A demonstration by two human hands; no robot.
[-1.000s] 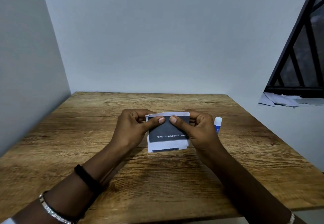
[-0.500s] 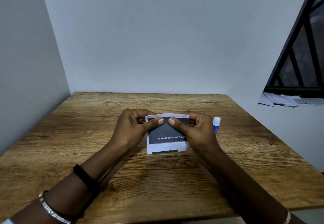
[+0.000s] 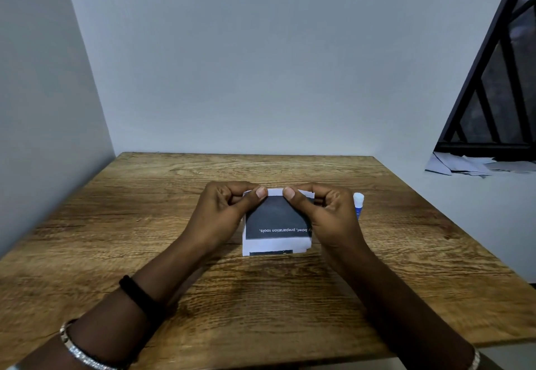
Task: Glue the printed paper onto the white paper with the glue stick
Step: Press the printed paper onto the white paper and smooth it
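Note:
A small printed paper (image 3: 275, 219) with a dark block and white upside-down text sits at the middle of the wooden table (image 3: 261, 297). My left hand (image 3: 223, 213) pinches its far left edge between thumb and fingers. My right hand (image 3: 327, 216) pinches its far right edge the same way. Both thumbs press on the white top margin. I cannot tell whether a separate white paper lies behind the printed one. The glue stick (image 3: 358, 204), blue with a white cap, stands upright just right of my right hand, partly hidden by it.
Grey walls close the table at the back and on the left. On a ledge at the far right lies a heap of loose papers (image 3: 470, 165) under a dark window frame (image 3: 493, 79). The table's right edge drops off near the glue stick.
Both thumbs have slid up from the dark printed area to the paper's top margin. The paper's near edge has come lower toward the table. The glue stick has not moved.

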